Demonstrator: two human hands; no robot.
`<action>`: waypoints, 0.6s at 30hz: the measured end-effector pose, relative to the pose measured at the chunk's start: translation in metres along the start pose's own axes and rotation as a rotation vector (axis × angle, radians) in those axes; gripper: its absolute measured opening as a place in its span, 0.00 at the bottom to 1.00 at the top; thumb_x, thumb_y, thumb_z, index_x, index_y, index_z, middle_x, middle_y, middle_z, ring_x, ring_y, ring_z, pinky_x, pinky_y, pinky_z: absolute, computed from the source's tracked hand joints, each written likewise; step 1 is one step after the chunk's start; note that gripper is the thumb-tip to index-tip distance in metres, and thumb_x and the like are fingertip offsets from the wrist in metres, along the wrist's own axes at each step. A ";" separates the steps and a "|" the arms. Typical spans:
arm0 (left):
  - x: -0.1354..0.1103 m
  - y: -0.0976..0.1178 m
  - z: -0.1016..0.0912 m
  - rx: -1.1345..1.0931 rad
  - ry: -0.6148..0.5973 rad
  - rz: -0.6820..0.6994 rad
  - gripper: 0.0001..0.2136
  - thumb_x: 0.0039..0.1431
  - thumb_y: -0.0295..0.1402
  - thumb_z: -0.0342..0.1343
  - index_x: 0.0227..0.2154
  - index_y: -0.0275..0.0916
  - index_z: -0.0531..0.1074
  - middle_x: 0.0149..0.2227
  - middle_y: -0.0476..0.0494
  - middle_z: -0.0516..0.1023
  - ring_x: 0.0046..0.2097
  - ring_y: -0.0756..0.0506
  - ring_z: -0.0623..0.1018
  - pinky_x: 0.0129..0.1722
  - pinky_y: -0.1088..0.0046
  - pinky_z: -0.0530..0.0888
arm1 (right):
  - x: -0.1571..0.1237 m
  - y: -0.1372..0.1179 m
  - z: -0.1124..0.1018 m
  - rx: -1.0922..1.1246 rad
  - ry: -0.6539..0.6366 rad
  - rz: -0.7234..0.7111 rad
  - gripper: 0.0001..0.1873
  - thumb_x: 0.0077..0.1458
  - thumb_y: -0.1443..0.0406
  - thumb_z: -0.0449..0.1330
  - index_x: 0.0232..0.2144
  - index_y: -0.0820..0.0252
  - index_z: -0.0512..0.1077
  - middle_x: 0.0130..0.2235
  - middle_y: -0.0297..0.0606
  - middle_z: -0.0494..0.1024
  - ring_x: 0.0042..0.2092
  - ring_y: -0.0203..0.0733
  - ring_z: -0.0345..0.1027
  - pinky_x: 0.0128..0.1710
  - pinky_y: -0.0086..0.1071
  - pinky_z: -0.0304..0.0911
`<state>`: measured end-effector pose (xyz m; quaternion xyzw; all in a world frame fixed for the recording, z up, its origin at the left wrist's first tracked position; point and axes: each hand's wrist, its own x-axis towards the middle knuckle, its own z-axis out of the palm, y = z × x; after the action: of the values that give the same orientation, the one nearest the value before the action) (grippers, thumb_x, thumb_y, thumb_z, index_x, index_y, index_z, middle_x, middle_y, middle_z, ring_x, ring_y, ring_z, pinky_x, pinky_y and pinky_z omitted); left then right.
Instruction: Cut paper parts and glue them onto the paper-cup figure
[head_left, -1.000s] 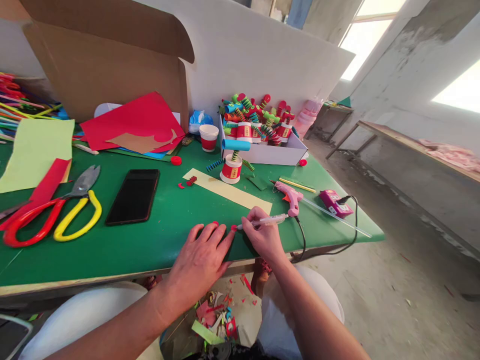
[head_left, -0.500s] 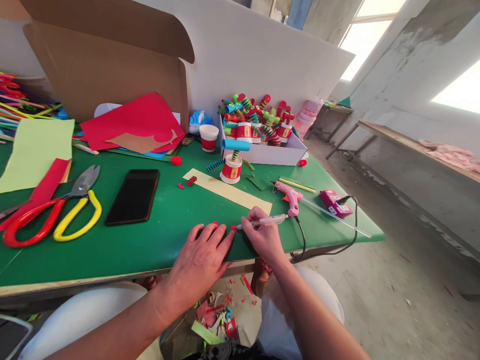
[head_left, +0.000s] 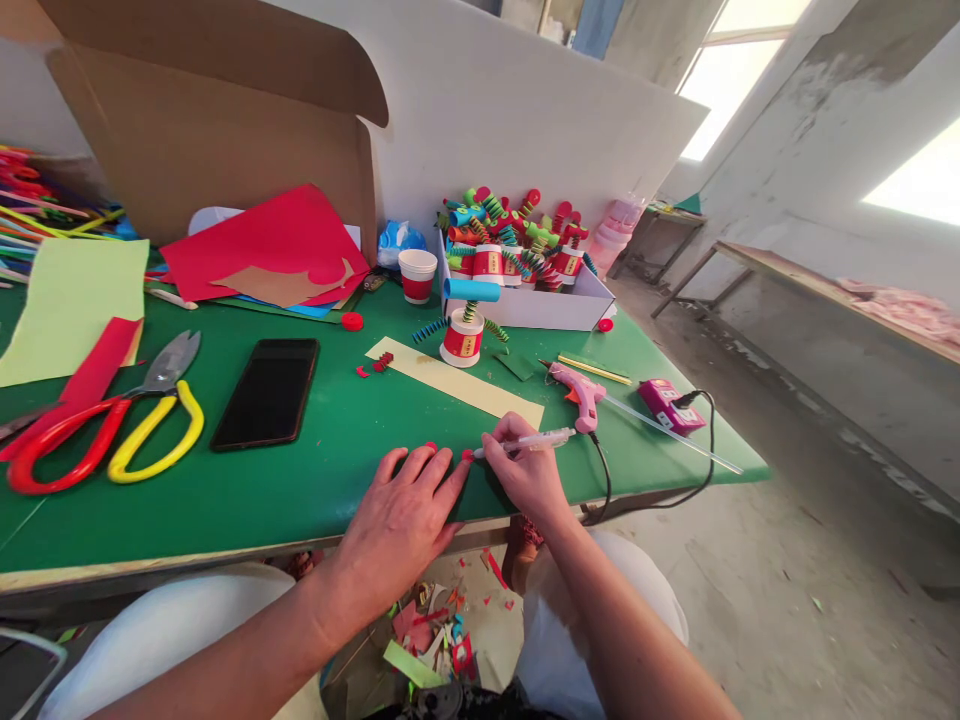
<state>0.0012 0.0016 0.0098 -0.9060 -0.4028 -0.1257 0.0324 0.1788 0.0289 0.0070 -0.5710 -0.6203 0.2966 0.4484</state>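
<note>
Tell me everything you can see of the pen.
The pen looks plastic: slim, pale, partly translucent, with markings too small to read. The fingers of the right hand hold it aslant, hiding part of its barrel. Its tip points left toward a red disc on the green tabletop; whether they touch is unclear.

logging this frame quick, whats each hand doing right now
Left hand: open, palm down on the green table.
Right hand: closed, holding a pen.
</note>
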 end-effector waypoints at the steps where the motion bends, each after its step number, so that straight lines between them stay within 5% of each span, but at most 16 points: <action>1: 0.000 0.000 0.000 0.000 -0.001 0.000 0.23 0.59 0.37 0.58 0.57 0.37 0.68 0.55 0.38 0.74 0.55 0.38 0.70 0.52 0.57 0.65 | 0.000 0.000 0.000 -0.001 0.000 -0.001 0.12 0.52 0.61 0.55 0.21 0.56 0.59 0.20 0.27 0.60 0.23 0.33 0.52 0.23 0.28 0.49; 18: 0.000 0.000 -0.001 -0.017 -0.040 -0.006 0.23 0.60 0.35 0.57 0.58 0.38 0.66 0.56 0.37 0.72 0.56 0.38 0.69 0.53 0.55 0.65 | 0.000 -0.001 0.000 0.004 0.003 0.007 0.12 0.52 0.61 0.55 0.21 0.56 0.59 0.20 0.27 0.59 0.23 0.33 0.51 0.23 0.28 0.49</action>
<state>0.0008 0.0014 0.0104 -0.9075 -0.4049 -0.1110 0.0162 0.1788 0.0287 0.0079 -0.5728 -0.6170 0.2988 0.4493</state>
